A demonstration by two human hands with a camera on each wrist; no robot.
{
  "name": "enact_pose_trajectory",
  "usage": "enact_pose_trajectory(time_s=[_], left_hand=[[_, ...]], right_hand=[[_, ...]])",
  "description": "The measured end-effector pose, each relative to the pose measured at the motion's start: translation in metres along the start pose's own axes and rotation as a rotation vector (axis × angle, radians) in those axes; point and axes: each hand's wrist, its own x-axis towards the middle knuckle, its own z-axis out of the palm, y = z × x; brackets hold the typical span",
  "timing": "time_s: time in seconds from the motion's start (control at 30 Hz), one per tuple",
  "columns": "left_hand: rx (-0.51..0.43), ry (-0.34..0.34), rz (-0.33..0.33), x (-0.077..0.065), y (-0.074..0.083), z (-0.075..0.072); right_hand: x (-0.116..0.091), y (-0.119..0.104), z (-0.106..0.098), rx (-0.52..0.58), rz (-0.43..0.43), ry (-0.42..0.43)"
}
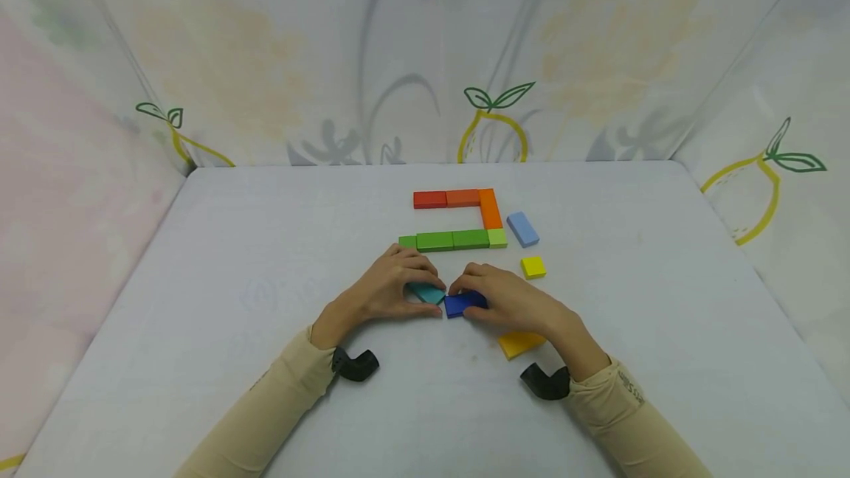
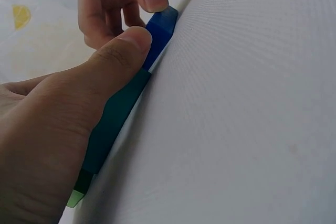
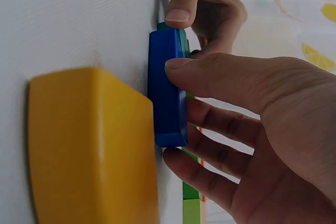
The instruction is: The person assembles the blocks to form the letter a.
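A teal block [image 1: 427, 292] lies on the table, turned at a slant, with my left hand [image 1: 392, 288] curved round it, fingers behind and thumb in front. Its right corner meets the left end of a dark blue block [image 1: 458, 306]. My right hand [image 1: 514, 299] holds that blue block, thumb on the near side and fingers along the far side. In the left wrist view, my left thumb tip overlaps the edge of the blue block [image 2: 161, 35] above the teal one [image 2: 118, 124].
Behind the hands, a red block [image 1: 430, 200], orange blocks [image 1: 490, 209] and a row of green blocks [image 1: 434, 242] form an angular line. A light blue block [image 1: 523, 229] and a yellow square [image 1: 533, 267] lie to its right. An amber block [image 1: 521, 344] lies below my right wrist.
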Motion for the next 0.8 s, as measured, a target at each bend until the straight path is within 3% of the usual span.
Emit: enact_pose_trajectory(time_s=[0.4,0.6,0.8], left_hand=[[0.037,-0.024,-0.018,0.000,0.002,-0.001],[0.053,0.022,-0.014,0.003,0.003,0.000],[0.059,0.067,0.016,0.005,0.010,0.002]], right_hand=[[0.000,0.003,0.000,0.023,0.001,-0.016],[-0.005,0.007,-0.010,0.064,0.002,0.009],[-0.018,0.020,-0.023,0.121,0.075,0.083]])
